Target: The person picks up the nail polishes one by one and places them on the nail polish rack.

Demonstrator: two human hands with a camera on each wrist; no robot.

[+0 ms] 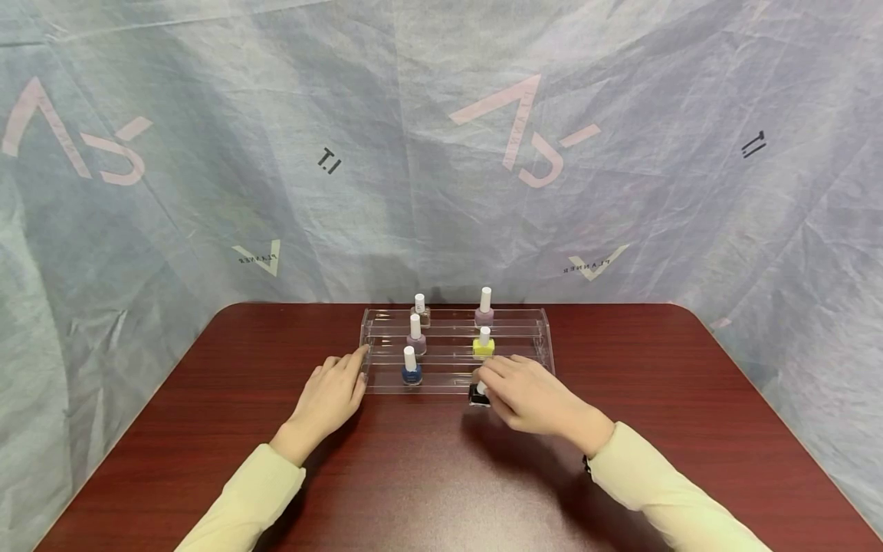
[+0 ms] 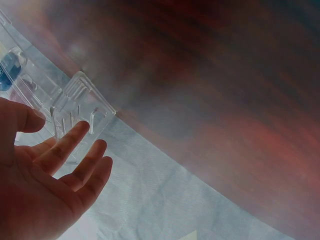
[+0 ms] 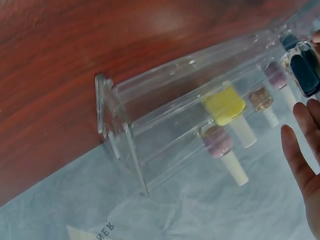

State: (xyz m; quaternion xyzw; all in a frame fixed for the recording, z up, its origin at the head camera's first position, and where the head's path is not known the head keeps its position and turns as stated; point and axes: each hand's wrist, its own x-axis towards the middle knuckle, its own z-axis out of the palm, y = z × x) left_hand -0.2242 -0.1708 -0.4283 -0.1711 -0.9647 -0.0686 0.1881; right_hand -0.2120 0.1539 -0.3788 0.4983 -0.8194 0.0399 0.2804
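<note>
A clear acrylic stepped rack stands on the table with nail polish bottles on its tiers. My right hand pinches a black nail polish bottle by its white cap at the rack's front edge; in the right wrist view this dark bottle is tilted beside the fingers. At the rack's left end, my left hand rests with fingers extended against the side panel. On the left of the rack are a blue bottle, a mauve one and a glittery brownish one.
Behind my right hand sit a yellow bottle and a pale purple bottle, one tier apart. The dark red wooden table extends around the rack. A grey printed cloth hangs just beyond its back edge.
</note>
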